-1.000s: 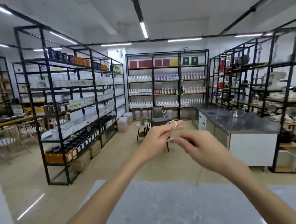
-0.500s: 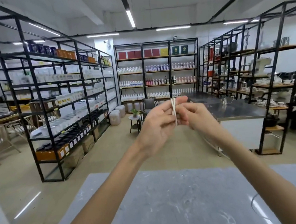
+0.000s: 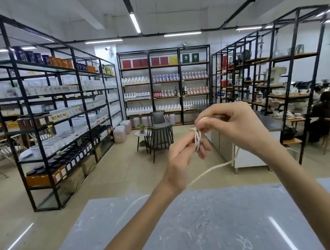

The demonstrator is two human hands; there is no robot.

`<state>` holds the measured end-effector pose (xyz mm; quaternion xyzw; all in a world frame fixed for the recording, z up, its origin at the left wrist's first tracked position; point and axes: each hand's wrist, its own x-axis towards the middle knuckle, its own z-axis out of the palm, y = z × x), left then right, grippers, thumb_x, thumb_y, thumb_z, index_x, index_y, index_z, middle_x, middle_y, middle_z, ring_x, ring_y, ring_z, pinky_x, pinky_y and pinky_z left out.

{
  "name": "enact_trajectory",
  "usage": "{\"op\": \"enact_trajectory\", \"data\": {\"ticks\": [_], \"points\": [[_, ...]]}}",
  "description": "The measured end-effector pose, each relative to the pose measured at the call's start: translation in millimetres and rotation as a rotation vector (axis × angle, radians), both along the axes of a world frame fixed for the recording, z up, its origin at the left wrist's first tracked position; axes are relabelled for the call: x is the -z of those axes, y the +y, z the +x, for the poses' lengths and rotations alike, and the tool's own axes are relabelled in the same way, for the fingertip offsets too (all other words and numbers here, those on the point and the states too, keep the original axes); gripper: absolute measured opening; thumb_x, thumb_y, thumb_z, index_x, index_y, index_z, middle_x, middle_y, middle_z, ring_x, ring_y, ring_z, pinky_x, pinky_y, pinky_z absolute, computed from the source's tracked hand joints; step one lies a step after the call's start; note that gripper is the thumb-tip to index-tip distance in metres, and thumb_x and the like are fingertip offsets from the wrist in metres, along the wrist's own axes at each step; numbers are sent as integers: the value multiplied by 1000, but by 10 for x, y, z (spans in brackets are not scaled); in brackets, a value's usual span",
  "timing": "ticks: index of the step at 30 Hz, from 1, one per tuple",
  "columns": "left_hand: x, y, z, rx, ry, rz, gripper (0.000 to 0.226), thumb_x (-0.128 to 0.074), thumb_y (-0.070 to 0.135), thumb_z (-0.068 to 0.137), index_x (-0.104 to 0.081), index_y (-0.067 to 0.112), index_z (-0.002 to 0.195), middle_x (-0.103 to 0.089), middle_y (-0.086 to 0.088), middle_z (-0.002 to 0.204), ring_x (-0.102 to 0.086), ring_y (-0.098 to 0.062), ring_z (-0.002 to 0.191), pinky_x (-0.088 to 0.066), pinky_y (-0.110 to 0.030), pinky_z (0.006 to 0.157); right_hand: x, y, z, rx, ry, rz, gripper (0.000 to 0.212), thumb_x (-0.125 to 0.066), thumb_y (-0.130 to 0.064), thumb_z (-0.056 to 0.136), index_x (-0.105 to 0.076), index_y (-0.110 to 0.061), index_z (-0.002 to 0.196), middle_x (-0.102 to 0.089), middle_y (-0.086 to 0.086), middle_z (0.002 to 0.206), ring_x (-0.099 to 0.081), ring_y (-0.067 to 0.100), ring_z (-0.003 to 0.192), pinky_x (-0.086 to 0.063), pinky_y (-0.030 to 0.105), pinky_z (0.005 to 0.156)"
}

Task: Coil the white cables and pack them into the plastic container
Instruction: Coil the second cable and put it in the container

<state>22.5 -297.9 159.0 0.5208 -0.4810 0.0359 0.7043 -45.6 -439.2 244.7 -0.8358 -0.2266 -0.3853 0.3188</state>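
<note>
Mid-frame above the grey tabletop, the left hand has its grip pinching the cable loops so they can't spring open while the right hand pinches the free end to wrap, container nowhere visible.

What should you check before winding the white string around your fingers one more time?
1. Coil sits on the left hand's fingers: ok.
2. Right hand pinches the cable near the coil: ok.
3. Loose tail hangs free, no knots seen: ok, though it is blurred.
4. How much cable is left to wind: cannot tell, the tail runs behind the left wrist.
5. Container ready nearby: cannot tell, none is in view.
6. Table below free to set the coil down: ok.
</note>
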Motion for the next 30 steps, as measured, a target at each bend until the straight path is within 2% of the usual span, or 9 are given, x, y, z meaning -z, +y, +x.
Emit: {"op": "enact_trajectory", "data": {"ticks": [4, 7, 10, 13, 16, 21, 25, 27, 30], "points": [[-181, 38, -107, 81, 155, -12, 35, -36, 14, 89, -58, 4, 114, -56, -5, 82, -47, -15, 73, -40, -26, 67, -13, 1, 286, -203, 111, 247, 4, -72, 0, 81, -76, 0, 82, -72, 7, 71, -65, 10, 66, -52, 20, 65], [-247, 171, -90, -56, 232, 106, 46, -37, 28, 90, -59, -8, 109, -55, -11, 77, -49, -17, 65, -41, -29, 63, 108, -16, 464, -99, 63, 222, 3, -79, -17, 75, -78, -16, 78, -69, 1, 81, -59, 2, 75, -46, 19, 68], [-223, 291, -123, 78, 292, 150, 53, -33, 39, 96, -62, -4, 107, -58, -8, 77, -53, -15, 65, -46, -26, 62, 189, -39, 573, -97, 124, 295, 6, -81, -22, 73, -77, -21, 77, -65, -5, 81, -54, -4, 70, -41, 13, 63], [-304, 318, -91, 306, 430, 2, 59, -30, 42, 101, -61, -6, 117, -63, -11, 84, -58, -18, 73, -51, -27, 68, 467, 188, 598, -192, 346, 447, 20, -62, -6, 90, -73, -18, 78, -63, -11, 57, -51, -4, 49, -40, 11, 50], [-387, 316, 114, 336, 647, -188, 67, -30, 45, 102, -54, -12, 125, -61, -12, 89, -56, -19, 77, -47, -29, 76, 872, 458, 493, -163, 428, 440, 32, -51, -13, 98, -61, -13, 68, -47, -5, 52, -37, 8, 45, -28, 16, 40], [-242, 243, 386, 104, 643, -183, 74, -22, 50, 104, -45, -14, 134, -61, -13, 87, -58, -19, 75, -51, -29, 72, 1025, 431, 158, -202, 622, 242, 21, -50, -18, 100, -65, -16, 115, -55, -8, 58, -40, 0, 42, -33, 12, 44], [-42, 90, 295, 101, 385, 123, 74, -11, 51, 102, -52, -4, 127, -61, -12, 88, -60, -17, 76, -52, -27, 73, 724, 246, -46, 82, 508, -282, 24, -52, -35, 97, -67, -19, 86, -66, -8, 64, -54, 1, 54, -43, 17, 55], [30, 43, 221, 122, 245, 173, 69, -10, 49, 101, -55, 1, 123, -60, -11, 89, -59, -16, 79, -51, -26, 74, 546, 126, -117, 259, 313, -414, 28, -49, -40, 95, -63, -24, 76, -65, -8, 70, -59, 8, 64, -50, 33, 64], [91, 29, 132, 205, 100, 162, 62, -17, 50, 102, -60, 6, 114, -58, -9, 86, -55, -19, 79, -49, -28, 72, 366, 16, -254, 430, -42, -620, 31, -46, -47, 92, -70, -31, 81, -60, -12, 74, -62, 15, 70, -46, 33, 49]]}}
